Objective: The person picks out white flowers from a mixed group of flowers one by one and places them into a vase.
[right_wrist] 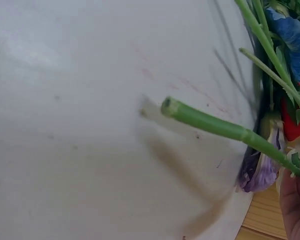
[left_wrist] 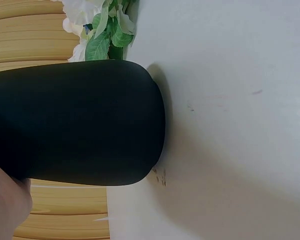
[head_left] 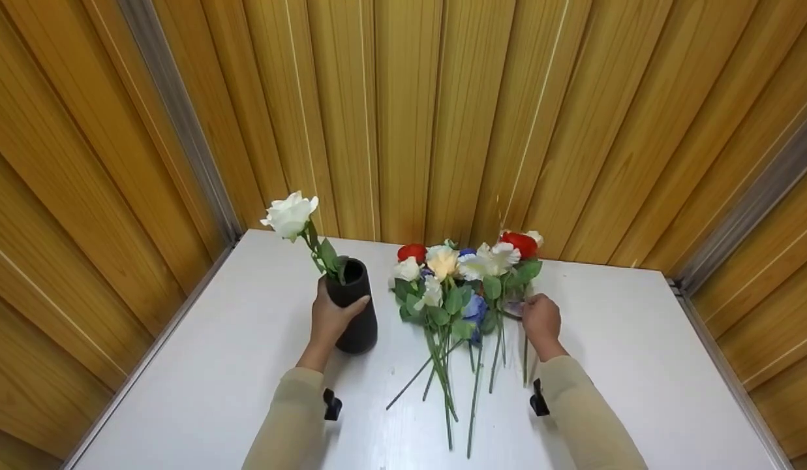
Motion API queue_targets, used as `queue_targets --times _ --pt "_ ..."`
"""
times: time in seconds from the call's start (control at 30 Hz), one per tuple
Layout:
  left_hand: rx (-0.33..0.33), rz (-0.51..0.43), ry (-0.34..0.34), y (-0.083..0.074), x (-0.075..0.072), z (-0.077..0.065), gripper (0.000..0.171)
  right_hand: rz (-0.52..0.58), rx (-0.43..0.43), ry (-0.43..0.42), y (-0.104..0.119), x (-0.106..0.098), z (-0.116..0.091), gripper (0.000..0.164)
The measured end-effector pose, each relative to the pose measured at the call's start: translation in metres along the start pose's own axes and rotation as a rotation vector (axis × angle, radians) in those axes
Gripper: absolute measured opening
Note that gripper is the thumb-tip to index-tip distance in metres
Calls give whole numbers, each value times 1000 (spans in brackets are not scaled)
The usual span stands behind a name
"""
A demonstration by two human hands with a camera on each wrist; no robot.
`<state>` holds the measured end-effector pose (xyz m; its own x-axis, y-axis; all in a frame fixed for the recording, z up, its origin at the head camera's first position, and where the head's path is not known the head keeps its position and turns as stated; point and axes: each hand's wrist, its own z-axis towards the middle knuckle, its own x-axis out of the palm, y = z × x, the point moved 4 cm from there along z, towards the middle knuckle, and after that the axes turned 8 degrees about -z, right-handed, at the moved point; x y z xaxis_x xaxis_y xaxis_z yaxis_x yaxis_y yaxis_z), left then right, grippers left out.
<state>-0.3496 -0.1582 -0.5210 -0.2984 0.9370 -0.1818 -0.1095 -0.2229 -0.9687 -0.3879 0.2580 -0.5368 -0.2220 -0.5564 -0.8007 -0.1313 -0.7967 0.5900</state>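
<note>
Yellow-brown plank back wall (head_left: pixel 410 117), 12 o'clock; matching left wall (head_left: pixel 57 196), 9; right wall (head_left: pixel 778 365), 4. Grey metal post (head_left: pixel 181 117), 10; second post (head_left: pixel 755 199), 3. White surface (head_left: pixel 383 440), 6 o'clock, faint sheen, scuffed.

The vase (head_left: pixel 359 329) I grip looks smooth and matt. The stem (right_wrist: pixel 210 123) I pinch seems to be smooth plastic with a faint sheen. The white rose (head_left: pixel 290 215) has petals like thin cloth; the leaves (left_wrist: pixel 97 48) look like veined fabric. My sleeves (head_left: pixel 286 418) are matt cloth. The table (head_left: pixel 214 385) is smooth and lightly glossy, the wall (head_left: pixel 403 130) shiny and wood-grained, the rail (head_left: pixel 181 124) dull metal.
</note>
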Motion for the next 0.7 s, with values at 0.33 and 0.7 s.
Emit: queue_targets --times 0.33,0.7 --pt "10 14 -10 0 1 0 95 72 8 -88 15 -10 6 29" --pt "-13 -2 -4 1 0 1 97 137 -8 -190 25 -23 9 25"
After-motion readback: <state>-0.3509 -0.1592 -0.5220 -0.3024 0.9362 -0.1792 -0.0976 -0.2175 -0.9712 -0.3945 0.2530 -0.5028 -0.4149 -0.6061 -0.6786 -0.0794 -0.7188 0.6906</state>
